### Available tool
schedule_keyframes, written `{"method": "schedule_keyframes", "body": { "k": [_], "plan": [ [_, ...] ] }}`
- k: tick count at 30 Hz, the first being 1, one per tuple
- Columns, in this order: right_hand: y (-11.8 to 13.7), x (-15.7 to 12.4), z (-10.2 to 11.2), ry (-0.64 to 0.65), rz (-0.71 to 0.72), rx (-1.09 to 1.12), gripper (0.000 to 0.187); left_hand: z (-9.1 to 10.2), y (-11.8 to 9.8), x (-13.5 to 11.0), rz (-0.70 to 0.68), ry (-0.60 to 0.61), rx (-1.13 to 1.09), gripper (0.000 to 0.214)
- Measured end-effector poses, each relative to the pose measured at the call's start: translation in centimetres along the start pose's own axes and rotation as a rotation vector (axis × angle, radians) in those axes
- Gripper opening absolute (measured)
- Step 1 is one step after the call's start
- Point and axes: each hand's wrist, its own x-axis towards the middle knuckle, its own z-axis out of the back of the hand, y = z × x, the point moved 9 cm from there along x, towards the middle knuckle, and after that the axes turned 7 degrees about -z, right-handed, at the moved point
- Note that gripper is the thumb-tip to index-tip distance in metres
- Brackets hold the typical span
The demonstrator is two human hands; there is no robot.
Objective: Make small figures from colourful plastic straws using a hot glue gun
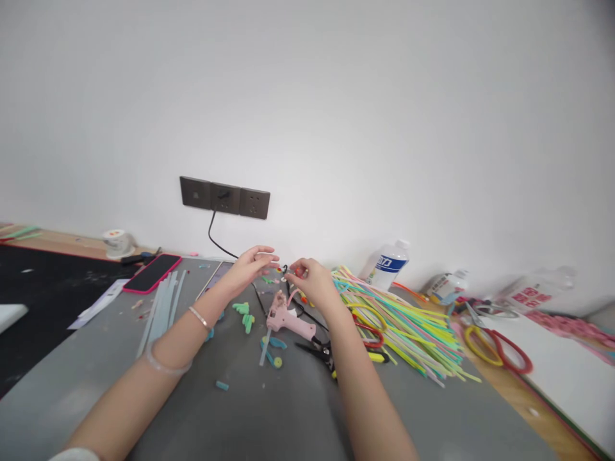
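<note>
A smooth, pale wall [336,115] rises beyond both hands, its dark sockets [224,196] up and left of the left hand. Below them spreads a flat gray mat [269,422]: its far edge nears the wall just past the fingertips, its right edge slants over wood [516,400] well right of the right forearm, and the widest room to move lies between the forearms, nearer the person. Thin, straight stems [408,333], mostly yellow and green, fan out right of the right hand, beside a plastic bottle [385,264]. Left of the left hand lie translucent rods [163,307] and a pink-edged phone [152,273]. The left hand [252,266] has its fingers apart, loosely bent; the right hand [310,280] curls inward, and I cannot tell whether it clamps anything. The pink plastic glue gun [293,323] lies just below both, apart from them. Lobed green pieces [245,317] sit left of it. Tiny coloured bits [279,270], blurred, show between the fingertips.
</note>
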Motion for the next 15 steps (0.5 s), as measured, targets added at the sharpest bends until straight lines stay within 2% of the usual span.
{"method": "schedule_keyframes", "body": {
  "k": [5, 9, 15],
  "plan": [
    [1.8, 1.3, -1.5, 0.004, -0.046, -0.094, 0.015, 0.5, 0.4, 0.3, 0.009, -0.038, -0.076, 0.034],
    [2.4, 1.8, -2.4, 0.012, -0.075, -0.142, 0.015, 0.9, 0.9, 0.5, 0.023, -0.072, -0.125, 0.029],
    [2.7, 2.3, -2.7, -0.014, -0.003, -0.095, 0.006, 1.5, 1.7, 0.7, 0.055, -0.112, -0.18, 0.022]
  ]
}}
